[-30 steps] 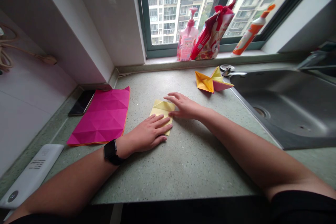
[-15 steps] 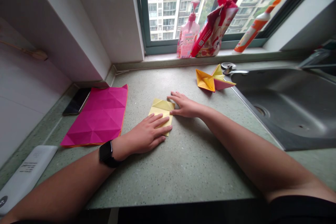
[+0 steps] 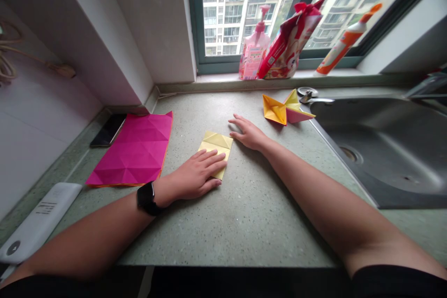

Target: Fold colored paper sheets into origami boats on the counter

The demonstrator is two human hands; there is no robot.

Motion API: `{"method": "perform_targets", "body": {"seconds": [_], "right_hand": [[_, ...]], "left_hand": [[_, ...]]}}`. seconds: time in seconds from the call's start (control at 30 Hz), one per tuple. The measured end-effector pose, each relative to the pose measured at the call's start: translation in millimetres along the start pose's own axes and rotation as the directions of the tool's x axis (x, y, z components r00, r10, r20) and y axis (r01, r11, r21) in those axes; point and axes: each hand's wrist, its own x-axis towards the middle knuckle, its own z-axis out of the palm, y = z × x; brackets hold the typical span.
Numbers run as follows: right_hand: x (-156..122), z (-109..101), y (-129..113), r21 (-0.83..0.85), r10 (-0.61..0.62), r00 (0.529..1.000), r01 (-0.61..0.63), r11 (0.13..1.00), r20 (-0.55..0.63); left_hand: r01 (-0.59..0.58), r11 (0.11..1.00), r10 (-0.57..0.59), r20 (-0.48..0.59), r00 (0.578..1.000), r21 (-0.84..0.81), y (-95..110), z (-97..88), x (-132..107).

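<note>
A folded piece of pale yellow paper [image 3: 217,139] lies on the speckled green counter [image 3: 209,233]. My left hand [image 3: 197,172] rests flat over its lower part, fingers stretched out, with a black watch [image 3: 148,198] at the wrist. Just right of the paper's upper corner, my right hand [image 3: 248,133] is open with its fingers apart, holding nothing and not touching the paper. Beyond it, near the sink, stand folded paper shapes in orange [image 3: 274,109] and in yellow and pink [image 3: 295,111].
At left lie creased magenta paper sheets [image 3: 134,149], a dark phone [image 3: 107,130] and a white device [image 3: 42,219]. A steel sink [image 3: 384,149] is on the right. A pink pump bottle [image 3: 254,51], a red bag [image 3: 291,44] and an orange-white bottle [image 3: 345,44] line the windowsill.
My right hand has moved slightly up and away from the yellow paper's edge. My left hand stays on the paper. The whole view has shifted a little.
</note>
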Motion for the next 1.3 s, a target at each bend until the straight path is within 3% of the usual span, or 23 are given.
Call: {"method": "perform_targets", "body": {"seconds": [0.33, 0.57, 0.67, 0.77, 0.93, 1.13, 1.3], "right_hand": [[-7, -3, -17, -0.146, -0.052, 0.994, 0.066, 0.987, 0.101], [-5, 0, -20, -0.156, -0.046, 0.995, 0.060, 0.986, 0.091], [-5, -1, -22, -0.164, -0.043, 0.995, 0.058, 0.985, 0.090], [-7, -2, -22, -0.173, -0.056, 0.995, 0.071, 0.982, 0.086], [-8, -2, -20, -0.175, -0.060, 0.993, 0.077, 0.982, 0.101], [-8, -1, -15, -0.145, -0.083, 0.994, 0.092, 0.985, 0.073], [-12, 1, -14, -0.135, -0.112, 0.993, 0.115, 0.984, 0.028]], "left_hand": [[0.090, 0.970, -0.081, -0.051, 0.995, 0.227, 10, 4.3, 23], [0.151, 0.964, -0.150, -0.021, 0.989, 0.219, 19, -0.8, 34], [0.139, 0.976, -0.135, -0.035, 0.990, 0.168, 17, -1.3, 29], [0.058, 0.991, -0.053, -0.040, 0.998, 0.117, 13, -1.4, 16], [-0.020, 0.998, 0.019, 0.011, 1.000, 0.066, 13, -7.3, -11], [-0.067, 0.997, 0.069, 0.084, 0.994, -0.032, 15, -27.3, -21], [-0.106, 0.987, 0.117, 0.086, 0.989, -0.118, -2, -45.8, -24]]}}
